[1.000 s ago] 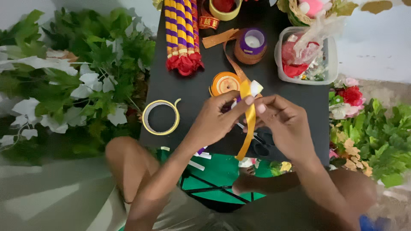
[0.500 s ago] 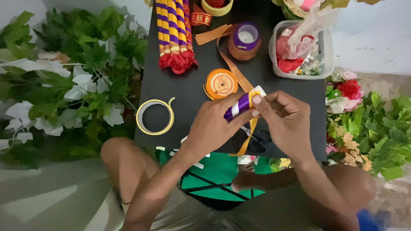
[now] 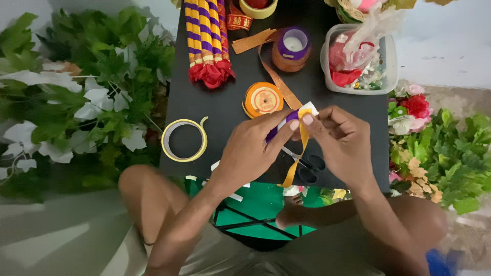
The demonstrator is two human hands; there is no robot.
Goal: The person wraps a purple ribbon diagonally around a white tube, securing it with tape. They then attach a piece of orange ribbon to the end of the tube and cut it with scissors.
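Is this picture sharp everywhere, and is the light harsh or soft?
Head view: soft, even light with faint shadows; the hands and ribbon on the black table are fairly sharp; the blue thing at the bottom right corner is blurred.

Between your left hand [image 3: 250,153] and right hand [image 3: 343,145] you hold a small stick [image 3: 286,122] wrapped purple with a white tip, and a yellow-orange ribbon [image 3: 299,153] hangs from it. The table [image 3: 225,112] is black. On it, near left, lies a pale yellow tape ring [image 3: 184,139]; just far of your hands sits an orange ribbon spool [image 3: 263,98]. At the far side lie sticks [image 3: 203,36] striped yellow and purple with red ends, and a purple spool [image 3: 291,47] with a white centre. The scissors [image 3: 309,166] have black handles. Green and white leaves [image 3: 76,92] fill the left.
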